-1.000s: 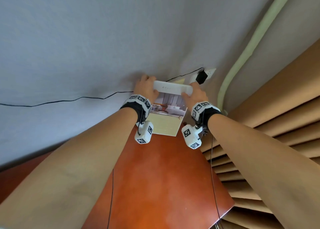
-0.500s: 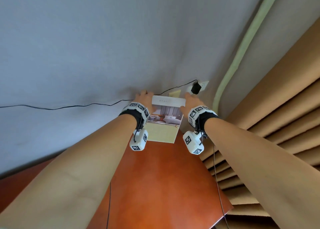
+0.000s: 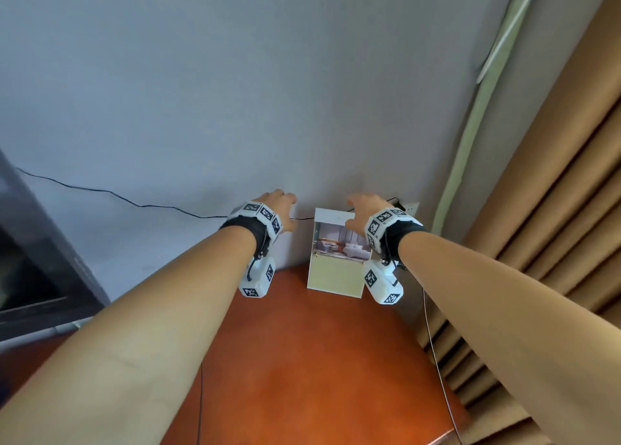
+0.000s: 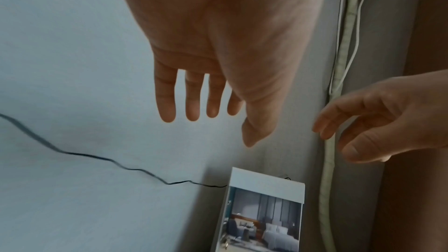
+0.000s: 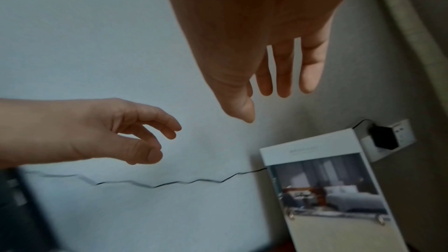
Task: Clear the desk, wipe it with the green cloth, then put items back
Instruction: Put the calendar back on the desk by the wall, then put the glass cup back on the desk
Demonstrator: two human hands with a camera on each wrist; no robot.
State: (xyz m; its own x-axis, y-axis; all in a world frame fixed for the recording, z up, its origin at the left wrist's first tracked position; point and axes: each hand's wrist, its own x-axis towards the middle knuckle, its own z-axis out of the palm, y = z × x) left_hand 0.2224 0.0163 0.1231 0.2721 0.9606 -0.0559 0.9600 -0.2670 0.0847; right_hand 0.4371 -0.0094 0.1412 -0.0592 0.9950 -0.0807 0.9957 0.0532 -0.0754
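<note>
A white card with a bedroom picture [image 3: 336,253] stands on the back of the orange-brown desk [image 3: 302,360] and leans on the grey wall. My left hand [image 3: 280,206] hovers to the left of the card's top edge, fingers straight and holding nothing. My right hand [image 3: 361,206] hovers just above the card's top right corner, also holding nothing. The left wrist view shows the left hand [image 4: 215,110] spread well above the card [image 4: 264,214]. In the right wrist view the right hand [image 5: 264,91] hangs clear of the card [image 5: 327,189]. No green cloth is in view.
A thin black cable [image 3: 134,202] runs along the wall to a black plug in a white socket [image 5: 385,139] behind the card. Tan curtains [image 3: 537,243] hang at the desk's right edge. A dark screen [image 3: 33,276] stands at the left.
Both hands held the card's top edge earlier and have let go. The card now stands alone against the wall, and the hands have drawn apart.
</note>
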